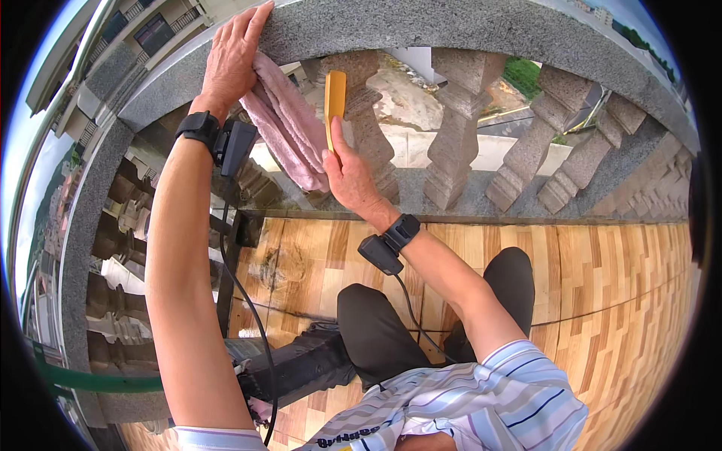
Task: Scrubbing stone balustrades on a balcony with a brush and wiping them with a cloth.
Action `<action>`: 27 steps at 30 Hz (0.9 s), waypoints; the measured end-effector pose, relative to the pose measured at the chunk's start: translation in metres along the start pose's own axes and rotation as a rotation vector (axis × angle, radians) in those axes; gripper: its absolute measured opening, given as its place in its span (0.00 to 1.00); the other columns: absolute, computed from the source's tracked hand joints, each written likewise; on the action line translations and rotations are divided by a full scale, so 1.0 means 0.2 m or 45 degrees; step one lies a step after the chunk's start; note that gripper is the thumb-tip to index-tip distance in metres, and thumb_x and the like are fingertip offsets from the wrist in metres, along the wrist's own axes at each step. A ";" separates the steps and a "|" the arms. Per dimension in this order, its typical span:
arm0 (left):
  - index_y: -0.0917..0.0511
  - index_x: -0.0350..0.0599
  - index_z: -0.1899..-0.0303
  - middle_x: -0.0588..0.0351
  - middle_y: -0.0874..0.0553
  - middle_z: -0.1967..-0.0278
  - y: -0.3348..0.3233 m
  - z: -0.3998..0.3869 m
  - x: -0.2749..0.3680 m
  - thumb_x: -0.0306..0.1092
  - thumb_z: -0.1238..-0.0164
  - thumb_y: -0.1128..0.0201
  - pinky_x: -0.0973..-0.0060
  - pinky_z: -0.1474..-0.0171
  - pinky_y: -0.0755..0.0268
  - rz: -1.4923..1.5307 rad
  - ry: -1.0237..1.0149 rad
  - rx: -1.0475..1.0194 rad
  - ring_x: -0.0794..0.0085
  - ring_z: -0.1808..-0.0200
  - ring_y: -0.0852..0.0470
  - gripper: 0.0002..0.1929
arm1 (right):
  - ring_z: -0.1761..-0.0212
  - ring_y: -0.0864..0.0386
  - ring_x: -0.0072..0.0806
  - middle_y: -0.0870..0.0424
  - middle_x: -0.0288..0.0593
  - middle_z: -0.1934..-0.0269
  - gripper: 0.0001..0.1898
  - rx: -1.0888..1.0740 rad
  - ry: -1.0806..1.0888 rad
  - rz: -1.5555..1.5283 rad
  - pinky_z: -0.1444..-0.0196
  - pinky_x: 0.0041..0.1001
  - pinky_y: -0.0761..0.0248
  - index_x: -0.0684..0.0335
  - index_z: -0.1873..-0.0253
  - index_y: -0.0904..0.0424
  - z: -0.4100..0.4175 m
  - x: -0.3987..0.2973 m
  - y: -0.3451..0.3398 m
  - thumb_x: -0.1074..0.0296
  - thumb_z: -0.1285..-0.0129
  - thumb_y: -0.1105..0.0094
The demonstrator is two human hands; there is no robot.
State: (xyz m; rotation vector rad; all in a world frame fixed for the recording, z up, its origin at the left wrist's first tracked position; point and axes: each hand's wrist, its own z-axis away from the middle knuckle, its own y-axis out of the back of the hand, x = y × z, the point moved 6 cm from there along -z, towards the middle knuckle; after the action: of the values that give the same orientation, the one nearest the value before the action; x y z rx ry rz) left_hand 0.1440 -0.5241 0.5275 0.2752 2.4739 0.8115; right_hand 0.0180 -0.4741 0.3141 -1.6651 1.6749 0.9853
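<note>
My left hand [234,59] rests on the top of the grey granite railing [417,25], fingers stretched over its edge. A pink towel [287,124] hangs from beneath that hand, in front of the balusters; whether the palm grips it or only presses on it is hidden. In my right hand [352,177] is the handle of a yellow brush or scraper-like tool [336,93], its broad end pointing up beside a stone baluster [369,124]. The tool's working face cannot be made out. Both wrists wear black straps with small devices and cables.
More stone balusters [459,124] stand to the right. Wood-patterned tiles [507,237] cover the floor, with a wet, dirty patch near the corner. At the lower left, another person's dark-trousered leg [299,361] lies close to my knees. A green bar [101,379] crosses the left side.
</note>
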 end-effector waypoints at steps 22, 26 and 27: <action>0.49 0.57 0.28 0.48 0.34 0.34 -0.06 -0.05 0.04 0.05 0.62 0.43 0.59 0.30 0.39 -0.181 0.203 -0.185 0.50 0.33 0.35 0.53 | 0.70 0.23 0.46 0.22 0.52 0.69 0.27 0.093 0.217 -0.004 0.63 0.37 0.28 0.59 0.29 0.38 -0.25 0.37 0.53 0.72 0.34 0.47; 0.50 0.56 0.28 0.45 0.34 0.35 -0.06 -0.07 0.03 0.09 0.56 0.40 0.57 0.32 0.36 -0.295 0.211 -0.261 0.50 0.34 0.32 0.51 | 0.67 0.20 0.44 0.19 0.55 0.65 0.24 -0.059 -0.081 -0.167 0.59 0.36 0.28 0.59 0.30 0.36 -0.07 0.60 0.54 0.70 0.31 0.50; 0.50 0.55 0.28 0.45 0.34 0.35 -0.06 -0.08 0.04 0.10 0.55 0.39 0.58 0.33 0.35 -0.279 0.231 -0.272 0.49 0.34 0.32 0.50 | 0.68 0.21 0.41 0.20 0.55 0.68 0.24 -0.033 -0.095 -0.228 0.61 0.33 0.28 0.58 0.30 0.35 -0.04 0.61 0.59 0.69 0.30 0.51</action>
State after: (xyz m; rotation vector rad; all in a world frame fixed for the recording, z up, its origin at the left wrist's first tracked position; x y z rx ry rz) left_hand 0.1291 -0.5395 0.5273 -0.1497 2.4977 1.0328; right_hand -0.1046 -0.5560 0.2302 -1.7389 1.4429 0.9727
